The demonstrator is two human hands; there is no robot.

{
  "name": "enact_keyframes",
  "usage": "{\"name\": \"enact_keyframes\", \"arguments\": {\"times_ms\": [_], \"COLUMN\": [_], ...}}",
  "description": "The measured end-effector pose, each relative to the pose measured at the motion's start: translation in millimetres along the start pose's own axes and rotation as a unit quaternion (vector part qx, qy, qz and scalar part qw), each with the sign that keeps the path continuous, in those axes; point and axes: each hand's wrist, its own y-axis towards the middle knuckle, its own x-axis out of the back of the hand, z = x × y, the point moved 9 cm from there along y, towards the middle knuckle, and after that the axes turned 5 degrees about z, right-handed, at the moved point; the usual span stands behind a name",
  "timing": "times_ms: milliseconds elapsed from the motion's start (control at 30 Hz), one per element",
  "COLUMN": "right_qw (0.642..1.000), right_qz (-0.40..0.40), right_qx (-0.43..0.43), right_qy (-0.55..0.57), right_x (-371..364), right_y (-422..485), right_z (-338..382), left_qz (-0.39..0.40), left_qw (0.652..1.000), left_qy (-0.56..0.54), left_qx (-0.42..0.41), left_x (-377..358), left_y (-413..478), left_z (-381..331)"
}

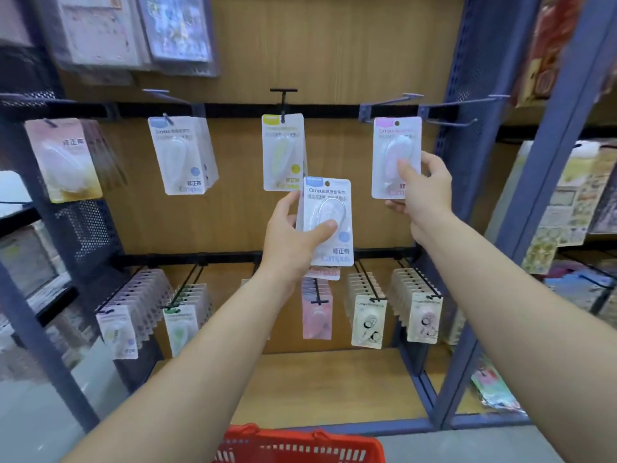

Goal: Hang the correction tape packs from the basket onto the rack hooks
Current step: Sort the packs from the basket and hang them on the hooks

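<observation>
While the left hand (292, 238) pinches it, the rectangular pack (329, 202) gleams.

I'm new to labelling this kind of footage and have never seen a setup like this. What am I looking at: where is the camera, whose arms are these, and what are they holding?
There is no machine here. A person works with bare hands, and the single picture comes from a wide-angle camera worn on their head, looking forward and down. That is why both arms reach in from the bottom.

In front stands a shop rack with hooks that carry correction tape packs in two rows. The left hand grips a blue-topped pack, with the thumb across its front. The right hand holds a purple-topped pack up by the top rail; I cannot tell whether it hangs on a hook yet. The red basket sits at the bottom edge.
</observation>
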Motion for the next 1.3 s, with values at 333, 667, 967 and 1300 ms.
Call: {"name": "enact_keyframes", "arguments": {"times_ms": [333, 667, 967, 1300], "right_qw": [1.0, 0.994, 0.976, 0.966], "right_qz": [-0.004, -0.005, 0.165, 0.233], "right_qx": [-0.008, -0.05, -0.068, -0.108], "right_qy": [0.004, -0.092, -0.126, -0.033], "right_x": [2, -1, -39, -67], "right_y": [29, 46, -58, -95], "right_z": [-6, -22, -59, -75], "left_qz": [0.007, 0.008, 0.002, 0.007], "left_qw": [1.0, 1.0, 1.0, 1.0], "left_qy": [0.002, 0.002, 0.001, 0.012], "left_qx": [-0.006, -0.007, 0.007, 0.015], "left_x": [3, 9, 22, 29], "left_y": [13, 15, 7, -12], "left_z": [0, 0, 15, 28]}}
